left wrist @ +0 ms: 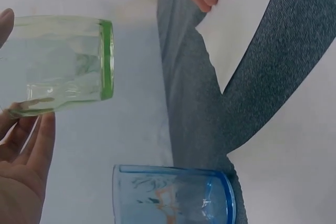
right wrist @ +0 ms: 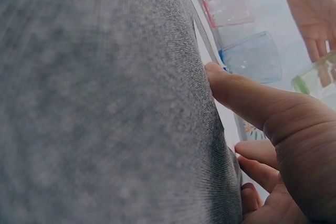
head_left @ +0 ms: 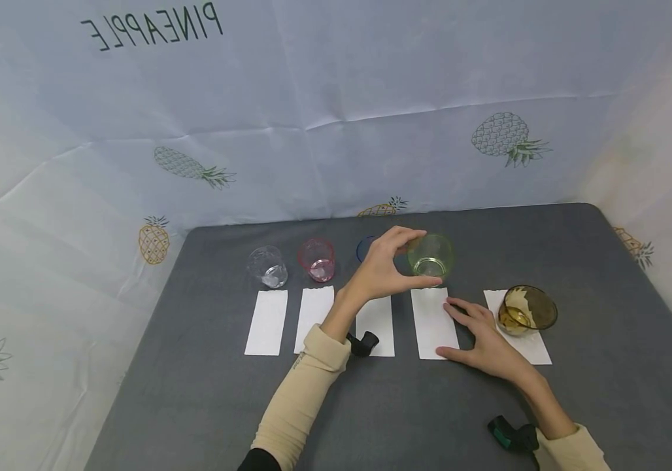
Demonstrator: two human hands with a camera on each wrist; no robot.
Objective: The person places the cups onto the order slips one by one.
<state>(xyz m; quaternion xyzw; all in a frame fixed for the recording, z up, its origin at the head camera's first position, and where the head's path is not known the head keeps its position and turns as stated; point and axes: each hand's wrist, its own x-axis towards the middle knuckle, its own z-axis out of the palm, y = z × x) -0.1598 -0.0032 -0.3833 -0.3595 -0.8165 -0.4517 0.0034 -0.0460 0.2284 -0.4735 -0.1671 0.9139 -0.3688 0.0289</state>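
My left hand point(head_left: 384, 267) grips a green-tinted glass point(head_left: 431, 252) between thumb and fingers. In the left wrist view that glass point(left wrist: 63, 64) is raised off the table. My right hand point(head_left: 485, 343) rests with spread fingers at the right side of a white paper strip point(head_left: 432, 320). Its thumb point(right wrist: 247, 90) lies at the paper in the right wrist view. Just beyond my left hand stands a blue glass point(left wrist: 173, 195), mostly hidden from the head view. An amber glass point(head_left: 529, 309) stands on the rightmost paper strip point(head_left: 538, 350), right of my right hand.
A clear glass point(head_left: 268, 267) and a pink glass point(head_left: 317, 260) stand at the back left, each behind a paper strip. Another strip point(head_left: 380, 320) lies partly under my left forearm. The grey tabletop point(head_left: 195, 405) meets a pineapple-print cloth point(head_left: 324, 163) behind.
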